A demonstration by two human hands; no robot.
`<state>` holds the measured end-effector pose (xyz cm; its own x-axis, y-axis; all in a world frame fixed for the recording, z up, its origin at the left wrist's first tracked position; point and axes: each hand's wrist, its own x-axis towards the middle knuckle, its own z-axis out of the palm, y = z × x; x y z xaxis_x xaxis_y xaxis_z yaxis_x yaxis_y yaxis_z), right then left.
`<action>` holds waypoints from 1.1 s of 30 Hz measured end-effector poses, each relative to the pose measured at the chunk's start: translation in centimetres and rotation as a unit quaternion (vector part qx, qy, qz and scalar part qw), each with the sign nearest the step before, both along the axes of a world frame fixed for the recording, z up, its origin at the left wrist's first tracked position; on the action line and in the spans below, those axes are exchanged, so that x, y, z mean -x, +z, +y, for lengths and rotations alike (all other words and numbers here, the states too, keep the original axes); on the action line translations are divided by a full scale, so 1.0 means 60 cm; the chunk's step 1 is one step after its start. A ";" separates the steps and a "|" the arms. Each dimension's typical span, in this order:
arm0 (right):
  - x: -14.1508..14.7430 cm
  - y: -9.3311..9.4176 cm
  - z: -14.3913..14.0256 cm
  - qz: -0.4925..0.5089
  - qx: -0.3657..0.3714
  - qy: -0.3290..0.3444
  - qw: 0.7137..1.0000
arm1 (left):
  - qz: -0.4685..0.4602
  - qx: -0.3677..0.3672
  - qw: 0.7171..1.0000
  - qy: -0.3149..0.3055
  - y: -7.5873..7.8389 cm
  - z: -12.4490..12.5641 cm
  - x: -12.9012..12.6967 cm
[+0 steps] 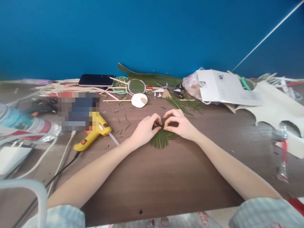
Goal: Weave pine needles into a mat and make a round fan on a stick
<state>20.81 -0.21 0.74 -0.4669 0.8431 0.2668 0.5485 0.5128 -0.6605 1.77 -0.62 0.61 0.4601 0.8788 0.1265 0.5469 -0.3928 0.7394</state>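
In the middle of the brown wooden tabletop (166,177) we've got a flat patch of green needle-like leaf strips (162,138), our left hand (144,129) and right hand (181,124) pinching its top edge with narrow fingers; a yellow glue gun (93,134) lies well apart on the left.

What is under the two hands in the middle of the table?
A small bundle of green leaf strips lies on the brown table under the left hand and right hand. Both pinch its top edge, so that part is covered by the fingers.
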 end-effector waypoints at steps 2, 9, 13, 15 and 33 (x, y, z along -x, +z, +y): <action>-0.002 0.001 0.001 0.020 0.001 0.001 1.000 | 0.007 -0.008 1.000 -0.004 0.000 0.000 0.000; -0.002 0.004 0.000 0.028 -0.019 -0.012 0.999 | 0.034 -0.020 0.999 -0.014 0.003 -0.001 0.000; -0.002 0.002 -0.002 0.003 -0.046 -0.008 0.999 | 0.032 -0.018 0.999 -0.013 0.002 0.000 0.000; -0.002 0.000 -0.002 -0.005 -0.057 -0.009 0.998 | 0.030 -0.019 0.999 -0.013 0.001 0.000 0.000; 0.005 -0.006 -0.003 -0.019 -0.084 0.011 0.996 | 0.028 -0.032 0.999 -0.018 0.001 0.001 0.001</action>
